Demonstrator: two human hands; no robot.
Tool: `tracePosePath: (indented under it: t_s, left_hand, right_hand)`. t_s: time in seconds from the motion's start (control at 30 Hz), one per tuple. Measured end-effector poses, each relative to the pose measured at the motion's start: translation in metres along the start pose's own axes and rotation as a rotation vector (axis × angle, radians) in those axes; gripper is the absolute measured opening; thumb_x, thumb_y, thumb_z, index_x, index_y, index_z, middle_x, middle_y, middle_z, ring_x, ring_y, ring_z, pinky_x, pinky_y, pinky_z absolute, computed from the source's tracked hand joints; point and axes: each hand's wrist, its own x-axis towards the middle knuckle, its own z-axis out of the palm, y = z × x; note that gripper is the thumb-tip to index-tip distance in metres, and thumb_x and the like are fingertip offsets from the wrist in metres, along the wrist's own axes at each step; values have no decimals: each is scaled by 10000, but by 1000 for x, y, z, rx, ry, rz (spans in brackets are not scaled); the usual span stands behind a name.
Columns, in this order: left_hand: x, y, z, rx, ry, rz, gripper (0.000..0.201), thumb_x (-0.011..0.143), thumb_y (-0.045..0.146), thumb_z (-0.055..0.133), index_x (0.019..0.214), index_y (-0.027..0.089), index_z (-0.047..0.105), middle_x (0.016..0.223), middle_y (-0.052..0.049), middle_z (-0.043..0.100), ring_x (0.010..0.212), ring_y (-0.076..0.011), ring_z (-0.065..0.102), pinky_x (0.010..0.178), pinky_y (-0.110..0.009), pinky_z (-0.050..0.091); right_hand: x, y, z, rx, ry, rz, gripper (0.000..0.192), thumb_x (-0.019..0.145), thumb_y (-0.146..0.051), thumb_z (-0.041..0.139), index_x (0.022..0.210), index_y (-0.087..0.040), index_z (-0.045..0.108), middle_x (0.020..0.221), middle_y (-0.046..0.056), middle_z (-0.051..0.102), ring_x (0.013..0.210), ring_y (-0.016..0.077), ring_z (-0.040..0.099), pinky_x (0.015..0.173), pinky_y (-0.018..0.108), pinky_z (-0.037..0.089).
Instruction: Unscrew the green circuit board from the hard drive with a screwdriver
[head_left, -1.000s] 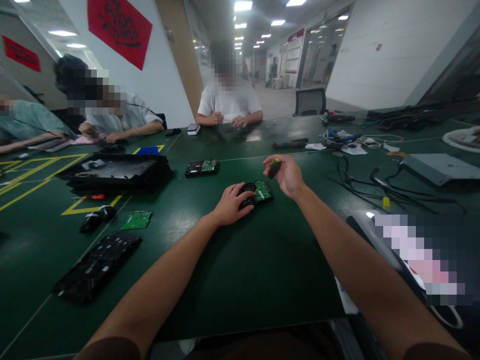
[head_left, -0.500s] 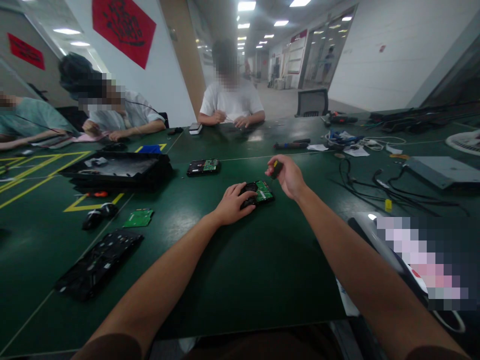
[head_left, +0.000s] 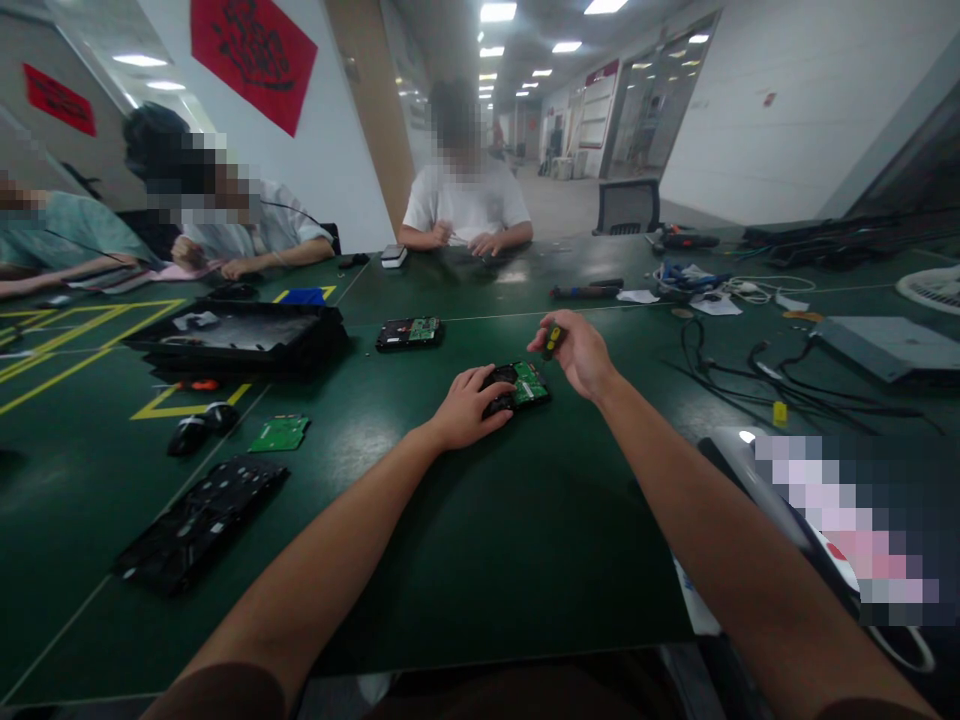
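Observation:
A hard drive (head_left: 531,384) with a green circuit board lies on the table in front of me. My left hand (head_left: 474,405) grips its left part, fingers across the black area, pressing it to the tabletop. In my right hand (head_left: 576,350) is a screwdriver (head_left: 553,341) with a black and yellow handle, held upright above the drive's right end. Its shaft is barely visible, so I cannot tell whether the tip touches a screw. Farther off, a second hard drive (head_left: 409,333) lies with its board side up.
To the left are a black tray (head_left: 240,335), a loose green circuit board (head_left: 280,433), a black mouse-like object (head_left: 201,428) and a black plastic panel (head_left: 201,523). Black cables (head_left: 757,370) and a grey metal box (head_left: 889,345) lie right. A co-worker (head_left: 466,205) sits opposite.
The screwdriver handle has turned in my right hand, showing more yellow. My left hand stays on the hard drive. The whole view has shifted slightly.

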Motion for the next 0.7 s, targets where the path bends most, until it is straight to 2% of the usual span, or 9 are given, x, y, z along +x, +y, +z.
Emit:
tracePosePath:
  t_s: [0.13, 0.27, 0.43, 0.57, 0.7]
  left_hand:
    - [0, 0, 0, 3, 3, 6, 476, 956, 487, 638, 1403, 326, 607, 1619, -106, 359, 1474, -373, 330, 1196, -592, 314]
    - [0, 0, 0, 2, 2, -1, 477, 948, 479, 653, 1397, 327, 609, 1610, -99, 379, 1472, -368, 334, 1196, -601, 312]
    - [-1, 0, 0, -8, 7, 2, 475, 949, 484, 652, 1394, 326, 613, 1606, -96, 385, 1475, -369, 331, 1198, -601, 312]
    - [-1, 0, -1, 3, 3, 10, 474, 956, 484, 640, 1400, 320, 607, 1609, -108, 373, 1480, -370, 327, 1198, -589, 315]
    - [-1, 1, -1, 3, 3, 15, 476, 958, 482, 638, 1401, 312, 607, 1606, -114, 376, 1478, -370, 330, 1197, -588, 315]
  right_hand:
    - [1, 1, -1, -42, -17, -36, 212, 857, -442, 652, 841, -232, 667, 746, 4, 667, 713, 165, 642, 716, 314, 498]
    - [0, 0, 3, -70, 41, -51, 185, 798, -389, 728, 778, -238, 623, 737, -11, 648, 718, 159, 634, 739, 311, 504]
    - [-1, -3, 4, 22, 16, -26, 202, 850, -427, 632, 778, -239, 630, 721, -9, 622, 712, 168, 640, 805, 352, 530]
    - [-1, -3, 1, 37, 5, 3, 262, 875, -452, 560, 794, -235, 683, 673, -9, 577, 676, 161, 605, 784, 337, 517]
    - [1, -1, -1, -17, 17, -21, 287, 876, -453, 544, 789, -230, 703, 732, 14, 627, 730, 170, 625, 732, 319, 496]
